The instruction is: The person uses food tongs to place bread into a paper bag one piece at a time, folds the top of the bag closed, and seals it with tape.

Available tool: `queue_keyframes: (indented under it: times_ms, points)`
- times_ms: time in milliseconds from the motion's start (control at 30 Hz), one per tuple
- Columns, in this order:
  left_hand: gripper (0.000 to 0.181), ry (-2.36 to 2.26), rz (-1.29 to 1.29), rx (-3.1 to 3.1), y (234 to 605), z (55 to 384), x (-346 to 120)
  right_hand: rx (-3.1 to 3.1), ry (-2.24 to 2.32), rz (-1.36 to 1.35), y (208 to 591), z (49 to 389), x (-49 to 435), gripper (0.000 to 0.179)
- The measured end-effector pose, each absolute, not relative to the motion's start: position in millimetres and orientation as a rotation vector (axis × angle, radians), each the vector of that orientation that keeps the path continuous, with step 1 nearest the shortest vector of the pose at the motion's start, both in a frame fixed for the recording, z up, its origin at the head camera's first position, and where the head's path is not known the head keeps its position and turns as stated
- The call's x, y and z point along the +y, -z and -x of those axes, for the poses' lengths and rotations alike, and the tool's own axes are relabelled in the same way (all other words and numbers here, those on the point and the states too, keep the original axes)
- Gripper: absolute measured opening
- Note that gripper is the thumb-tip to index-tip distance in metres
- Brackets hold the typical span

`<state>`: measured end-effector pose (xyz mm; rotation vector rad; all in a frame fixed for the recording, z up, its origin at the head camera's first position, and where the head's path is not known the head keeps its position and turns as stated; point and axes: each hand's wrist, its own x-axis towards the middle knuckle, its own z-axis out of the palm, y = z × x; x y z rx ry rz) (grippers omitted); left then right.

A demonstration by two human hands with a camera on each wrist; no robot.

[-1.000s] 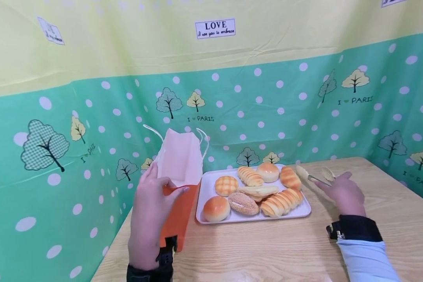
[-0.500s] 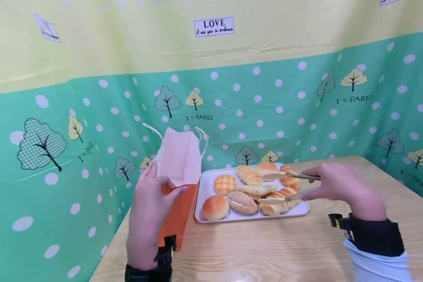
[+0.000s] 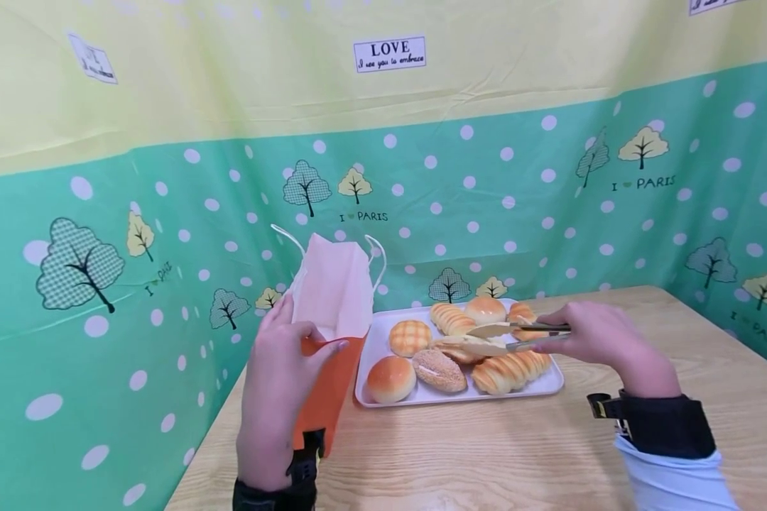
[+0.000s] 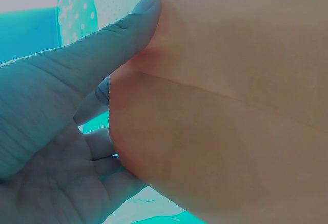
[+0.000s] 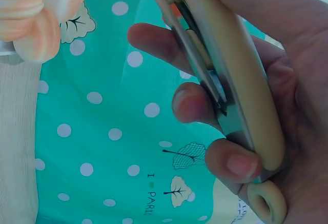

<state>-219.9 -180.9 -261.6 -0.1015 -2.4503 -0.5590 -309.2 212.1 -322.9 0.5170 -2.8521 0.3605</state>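
My left hand pinches the near rim of a tall orange paper bag with a white inside and white string handles. In the left wrist view the thumb lies on the bag's side, with fingers behind it. My right hand grips a pair of tongs with cream-coloured handles and pale tips. Those tips are parted over the middle of a white tray, at a pale long bread. Whether they touch it, I cannot tell.
Several breads surround the tips: a round bun, a crumb-coated roll, a ridged loaf and a checked bun. The tray stands on a wooden table, just right of the bag. A green curtain hangs behind.
My right hand has picked up the tongs from the table and brought them left over the tray. Their tips have drawn closer together since half a second ago. My left hand keeps its hold.
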Motion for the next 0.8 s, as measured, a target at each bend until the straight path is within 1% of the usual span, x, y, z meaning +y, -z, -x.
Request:
queue_keyframes:
  times_ms: [200,300,600,800]
  points:
    - [0.026,0.553,0.095,-2.446,262.5,221.4,-180.1,-2.836,-0.458,-0.53,324.3,315.1,220.2,0.067]
    - [0.025,0.544,0.094,-2.438,263.0,222.3,-179.5,-2.812,-0.536,-0.521,324.4,317.9,223.3,0.063]
    - [0.025,0.544,0.099,-2.418,264.6,227.6,-175.6,-2.679,-0.662,-0.404,310.3,317.0,209.2,0.07]
    - [0.027,0.533,0.101,-2.412,265.3,229.9,-175.4,-2.543,-0.72,-0.31,290.7,302.9,184.4,0.067]
